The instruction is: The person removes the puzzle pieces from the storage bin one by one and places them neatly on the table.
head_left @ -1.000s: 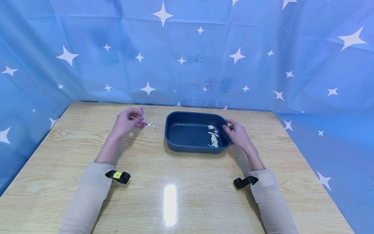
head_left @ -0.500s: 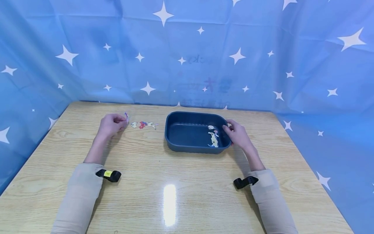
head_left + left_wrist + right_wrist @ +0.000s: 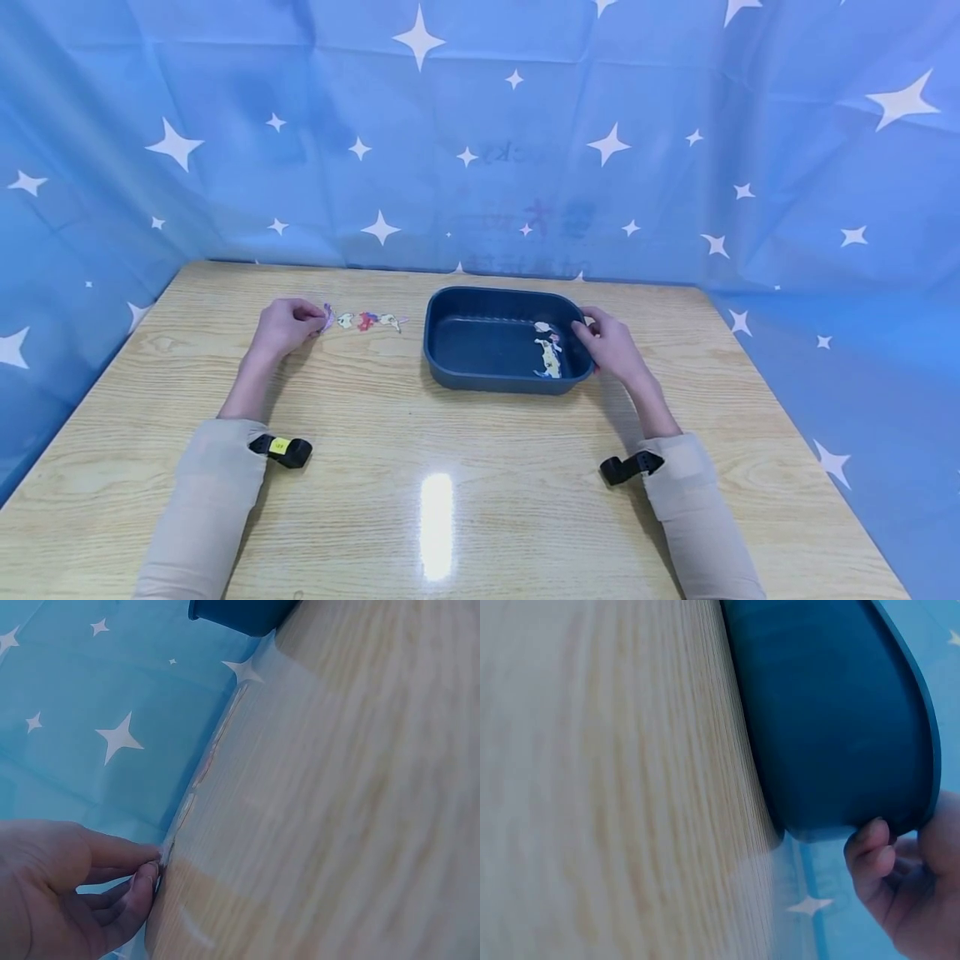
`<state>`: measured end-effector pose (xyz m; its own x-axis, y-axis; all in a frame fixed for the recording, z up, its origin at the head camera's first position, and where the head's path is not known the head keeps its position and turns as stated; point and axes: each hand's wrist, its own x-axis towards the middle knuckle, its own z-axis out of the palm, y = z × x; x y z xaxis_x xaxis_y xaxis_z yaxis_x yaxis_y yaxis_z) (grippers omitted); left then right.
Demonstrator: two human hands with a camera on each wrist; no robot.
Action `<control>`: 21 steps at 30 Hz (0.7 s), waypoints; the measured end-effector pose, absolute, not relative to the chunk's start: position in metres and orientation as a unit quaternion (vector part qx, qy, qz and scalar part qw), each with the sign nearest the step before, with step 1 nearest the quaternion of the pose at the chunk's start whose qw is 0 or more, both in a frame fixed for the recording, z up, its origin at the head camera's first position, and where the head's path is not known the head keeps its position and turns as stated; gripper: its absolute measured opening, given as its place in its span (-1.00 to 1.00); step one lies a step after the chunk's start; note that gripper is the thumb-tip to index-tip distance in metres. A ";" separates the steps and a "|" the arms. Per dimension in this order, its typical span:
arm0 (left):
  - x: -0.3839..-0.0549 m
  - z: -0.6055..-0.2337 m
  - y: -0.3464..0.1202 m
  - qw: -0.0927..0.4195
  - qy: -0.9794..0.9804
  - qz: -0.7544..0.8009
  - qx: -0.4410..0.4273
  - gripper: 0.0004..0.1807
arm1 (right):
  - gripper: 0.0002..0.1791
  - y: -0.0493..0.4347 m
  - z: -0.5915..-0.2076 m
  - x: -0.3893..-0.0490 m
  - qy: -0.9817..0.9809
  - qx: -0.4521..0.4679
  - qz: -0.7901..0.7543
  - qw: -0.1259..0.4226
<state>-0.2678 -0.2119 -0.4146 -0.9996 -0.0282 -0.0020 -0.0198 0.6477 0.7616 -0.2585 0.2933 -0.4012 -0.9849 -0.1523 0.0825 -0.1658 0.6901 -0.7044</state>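
Observation:
My left hand (image 3: 287, 325) pinches a small flat purple-and-pink cut-out piece (image 3: 327, 317) between thumb and fingers, low at the left end of a row of similar pieces. Beside it lie a pale cream piece (image 3: 345, 320), a red piece (image 3: 366, 321) and a cream piece with a pink tip (image 3: 390, 321). In the left wrist view the fingertips (image 3: 150, 868) are right at the table surface. My right hand (image 3: 613, 343) grips the right end of a dark blue tray (image 3: 480, 383), thumb over its rim and fingers outside. Several cut-out pieces (image 3: 550, 358) lie inside the tray's right end.
The wooden table (image 3: 360, 483) spreads out in front of both forearms. A blue curtain (image 3: 480, 108) with white stars hangs close behind its back edge and along the sides. Each sleeve cuff carries a black wrist camera (image 3: 288, 452).
My left hand has moved left with the purple-and-pink piece and lowered it to the row's left end, uncovering the pale cream and red pieces. My right hand and the tray have stayed put.

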 end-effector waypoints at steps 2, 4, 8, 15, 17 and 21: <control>-0.267 -0.414 -0.212 0.001 -0.906 -0.422 0.015 -0.75 | -0.54 0.294 -0.402 -0.259 -0.919 0.087 0.384 0.008; -0.266 -0.413 -0.212 -0.004 -0.903 -0.429 0.016 -0.74 | -0.54 0.294 -0.402 -0.259 -0.920 0.088 0.382 0.008; -0.264 -0.410 -0.211 -0.013 -0.894 -0.448 0.015 -0.70 | -0.53 0.295 -0.403 -0.259 -0.921 0.090 0.380 0.008; -0.262 -0.400 -0.204 0.005 -0.884 -0.467 -0.010 -0.70 | -0.53 0.296 -0.403 -0.260 -0.921 0.093 0.379 0.009; -0.261 -0.396 -0.200 0.011 -0.883 -0.469 -0.022 -0.70 | -0.54 0.296 -0.403 -0.260 -0.920 0.092 0.380 0.008; -0.260 -0.390 -0.191 0.014 -0.876 -0.481 -0.039 -0.71 | -0.54 0.295 -0.402 -0.260 -0.918 0.092 0.385 0.005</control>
